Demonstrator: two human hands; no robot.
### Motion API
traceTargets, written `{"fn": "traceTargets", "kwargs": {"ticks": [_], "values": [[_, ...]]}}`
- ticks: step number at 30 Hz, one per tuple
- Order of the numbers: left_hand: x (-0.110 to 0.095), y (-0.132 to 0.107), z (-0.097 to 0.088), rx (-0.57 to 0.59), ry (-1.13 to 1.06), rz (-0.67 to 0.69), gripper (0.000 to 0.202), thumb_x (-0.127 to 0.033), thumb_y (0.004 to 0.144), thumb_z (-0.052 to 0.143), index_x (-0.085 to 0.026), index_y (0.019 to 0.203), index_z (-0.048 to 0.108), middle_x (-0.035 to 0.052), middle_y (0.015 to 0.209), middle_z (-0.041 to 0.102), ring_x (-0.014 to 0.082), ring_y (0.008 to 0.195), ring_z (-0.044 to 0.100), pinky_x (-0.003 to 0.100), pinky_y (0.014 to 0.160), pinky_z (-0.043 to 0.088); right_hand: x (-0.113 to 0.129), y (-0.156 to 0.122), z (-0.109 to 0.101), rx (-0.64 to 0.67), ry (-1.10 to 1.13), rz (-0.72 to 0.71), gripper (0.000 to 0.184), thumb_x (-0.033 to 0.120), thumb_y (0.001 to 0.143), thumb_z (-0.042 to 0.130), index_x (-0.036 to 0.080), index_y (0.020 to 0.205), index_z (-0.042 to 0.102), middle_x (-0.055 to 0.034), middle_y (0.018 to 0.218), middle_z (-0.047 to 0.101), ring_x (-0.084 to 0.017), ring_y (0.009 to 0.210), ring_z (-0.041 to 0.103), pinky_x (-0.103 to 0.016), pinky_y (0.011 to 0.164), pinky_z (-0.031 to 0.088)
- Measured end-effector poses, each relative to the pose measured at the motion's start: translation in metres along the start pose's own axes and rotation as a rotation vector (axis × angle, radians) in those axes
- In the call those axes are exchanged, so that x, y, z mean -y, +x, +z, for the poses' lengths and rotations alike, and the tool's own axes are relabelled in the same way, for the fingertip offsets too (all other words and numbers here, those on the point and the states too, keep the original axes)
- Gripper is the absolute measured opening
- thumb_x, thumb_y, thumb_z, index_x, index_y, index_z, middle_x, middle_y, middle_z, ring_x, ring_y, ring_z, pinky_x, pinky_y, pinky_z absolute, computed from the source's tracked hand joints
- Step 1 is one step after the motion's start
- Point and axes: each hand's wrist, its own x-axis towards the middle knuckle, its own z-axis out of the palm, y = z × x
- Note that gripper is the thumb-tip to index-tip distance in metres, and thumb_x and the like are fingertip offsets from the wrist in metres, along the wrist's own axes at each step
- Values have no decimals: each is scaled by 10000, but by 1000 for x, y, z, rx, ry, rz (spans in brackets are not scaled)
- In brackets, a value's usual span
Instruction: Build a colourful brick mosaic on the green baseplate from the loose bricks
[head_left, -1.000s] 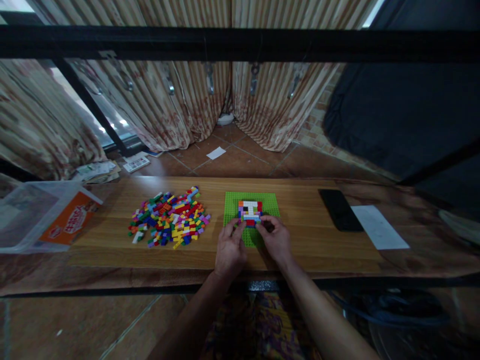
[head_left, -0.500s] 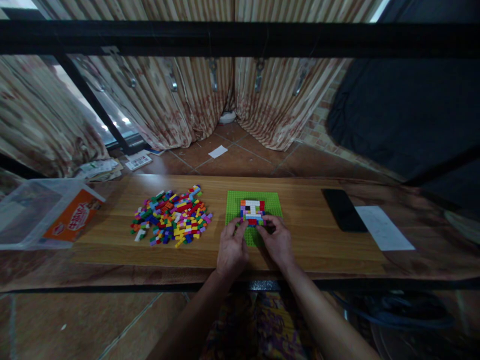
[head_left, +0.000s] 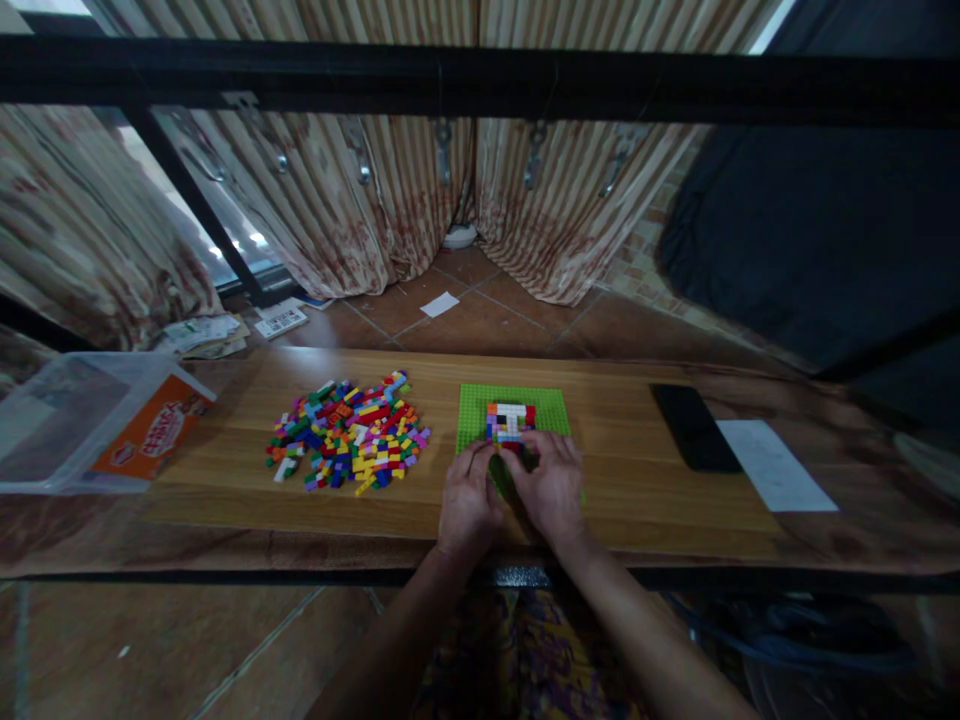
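Note:
A green studded baseplate lies on the wooden board in front of me. Near its middle sits a small build of toy bricks, mostly white with red, orange, blue and purple at the edges and a black spot. My left hand is closed at the build's lower left corner, thumb and fingertips against it. My right hand reaches over the lower right part, fingers bent and thumb at the lower edge. Its fingers cover that part of the build, so any single brick under them is hidden.
A heap of loose coloured bricks lies to the left. Beyond it stands a clear plastic box with an orange label. On the right are a black phone-like slab and a white paper sheet. A dark bar crosses above.
My right hand has shifted left and forward over the build, covering more of its lower right. My left hand stays at the lower left corner. The whole view has shifted slightly.

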Motion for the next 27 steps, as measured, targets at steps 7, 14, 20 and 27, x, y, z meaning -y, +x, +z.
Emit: {"fn": "traceTargets", "kwargs": {"ticks": [7,14,20,27], "values": [[5,-4,4,-50,-34,9,420,-58,818,440,-146,1208,570,117,1224,594,203,1174,538,402,1042,461,13,-7,8,-7,-122,50,296,393,857,599,197,1071,651,-117,1020,693,-273,914,555,-401,823,359],[10,-6,7,-81,-57,51,425,-45,809,438,-134,1192,600,128,1195,611,211,1151,560,405,1020,486,23,-2,10,-23,-161,63,161,257,849,561,182,902,694,-95,883,686,-236,843,567,-352,798,402],[12,-6,10,-114,-40,80,434,-51,808,452,-143,1204,604,127,1182,618,219,1136,576,410,1002,500,25,1,14,-88,-111,158,120,226,779,597,181,788,708,-72,803,684,-218,792,593,-321,751,441],[12,-7,9,-89,-39,57,462,-44,793,464,-144,1225,593,135,1213,608,227,1154,568,413,1014,490,25,-1,12,-152,319,329,172,301,767,608,185,812,727,-72,838,725,-207,785,649,-344,781,497]]}}
